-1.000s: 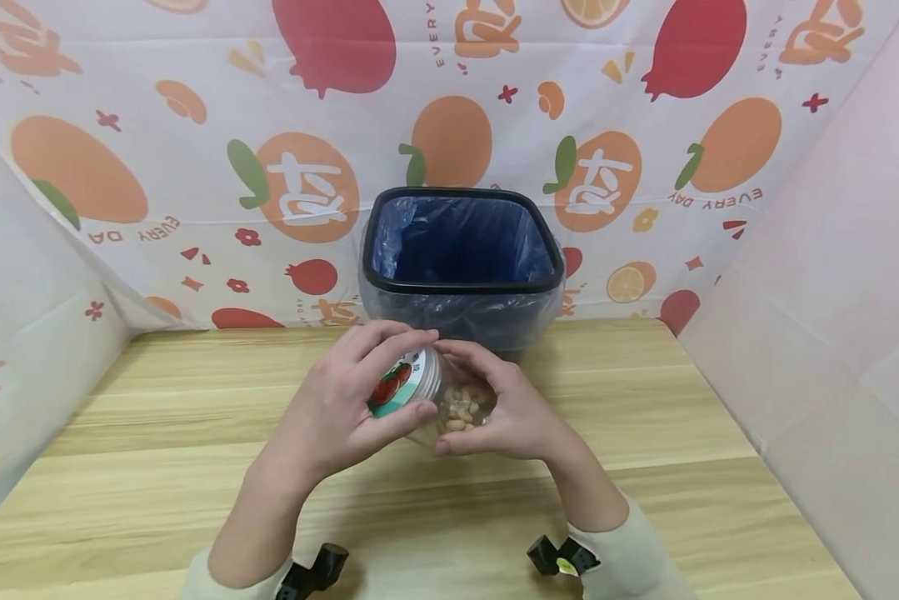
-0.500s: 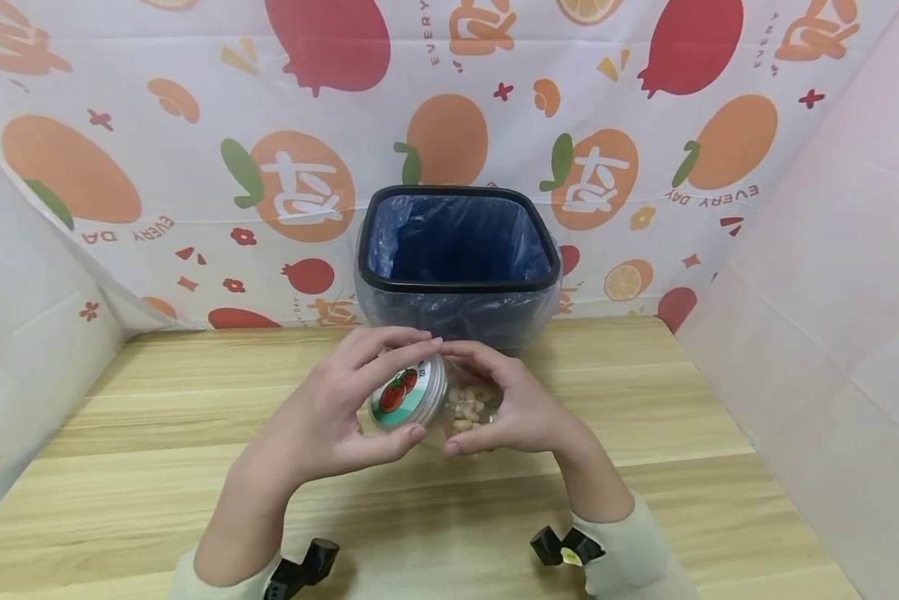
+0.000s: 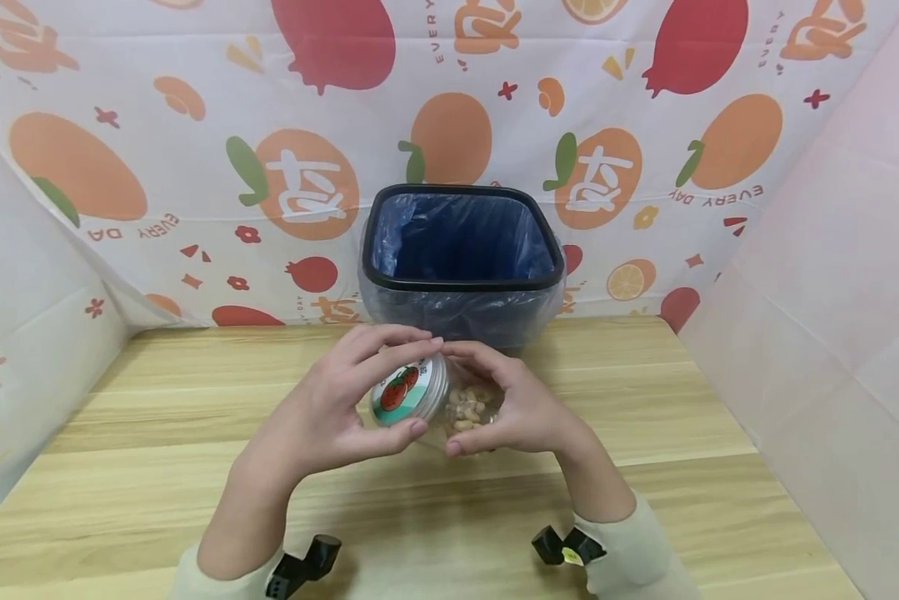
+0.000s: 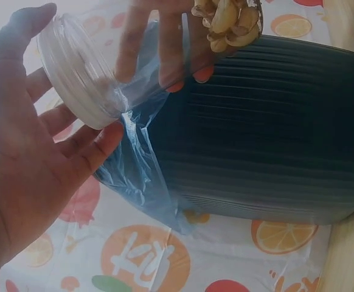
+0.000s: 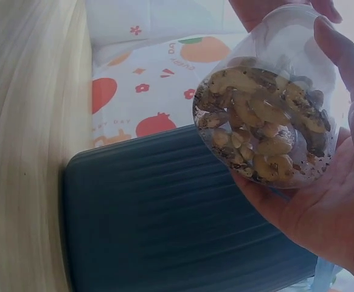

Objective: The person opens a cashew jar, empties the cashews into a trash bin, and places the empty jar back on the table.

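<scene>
A clear plastic jar is held tilted between my two hands, its lid end toward the left. My right hand grips the jar body with thumb and fingers round its wall. Inside lie several pale curved nuts that look like cashews, with dark crumbs at the bottom. The lid carries a round label with red tomatoes and a green band. My left hand curves round this lid, thumb on the near side and fingers over the far side. In the left wrist view its fingertips lie at the lid's edge.
Behind the hands stands a dark blue bin with a black rim and a clear liner. It backs onto a fruit-print cloth. A wooden table lies below, with pale side walls on both sides.
My left fingers have shifted at the lid, and more of the tomato label shows. Jar and right hand have moved slightly right; the last half second shows little change.
</scene>
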`<move>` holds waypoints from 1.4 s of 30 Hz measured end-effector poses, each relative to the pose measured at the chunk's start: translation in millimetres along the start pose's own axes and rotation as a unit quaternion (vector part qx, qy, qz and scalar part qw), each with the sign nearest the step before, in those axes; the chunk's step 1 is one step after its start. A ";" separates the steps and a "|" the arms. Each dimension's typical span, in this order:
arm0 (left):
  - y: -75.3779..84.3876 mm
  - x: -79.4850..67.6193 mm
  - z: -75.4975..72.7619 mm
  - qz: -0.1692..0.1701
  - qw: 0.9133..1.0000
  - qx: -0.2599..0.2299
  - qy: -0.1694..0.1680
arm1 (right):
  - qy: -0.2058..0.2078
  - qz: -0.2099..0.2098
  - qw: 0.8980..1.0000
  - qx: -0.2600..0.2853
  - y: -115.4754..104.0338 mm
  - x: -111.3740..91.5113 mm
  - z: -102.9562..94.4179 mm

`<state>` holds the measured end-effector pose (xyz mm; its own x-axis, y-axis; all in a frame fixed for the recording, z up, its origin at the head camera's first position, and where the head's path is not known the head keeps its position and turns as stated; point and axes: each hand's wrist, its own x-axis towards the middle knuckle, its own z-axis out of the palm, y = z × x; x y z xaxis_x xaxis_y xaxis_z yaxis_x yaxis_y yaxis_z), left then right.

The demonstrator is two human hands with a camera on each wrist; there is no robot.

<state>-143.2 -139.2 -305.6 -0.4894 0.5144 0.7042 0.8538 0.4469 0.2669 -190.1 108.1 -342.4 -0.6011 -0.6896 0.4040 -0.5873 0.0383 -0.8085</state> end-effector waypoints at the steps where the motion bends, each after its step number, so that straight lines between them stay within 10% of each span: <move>1: -0.3 -0.1 -0.2 -0.001 1.000 0.001 0.001 | 0.001 0.001 1.000 0.001 -0.1 0.0 0.4; 27: -0.1 -2.4 0.7 -0.080 0.997 0.020 -0.008 | 0.029 0.008 0.999 -0.013 0.5 0.6 5.1; 42: -0.9 -1.1 -5.8 -0.002 0.997 -0.071 -0.010 | 0.032 0.008 0.999 -0.015 0.4 -0.1 5.3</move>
<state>-142.3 -144.4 -302.8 -0.4947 0.5277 0.6905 0.8679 0.3416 0.3608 -187.5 104.4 -345.1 -0.6433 -0.6410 0.4187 -0.5931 0.0714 -0.8020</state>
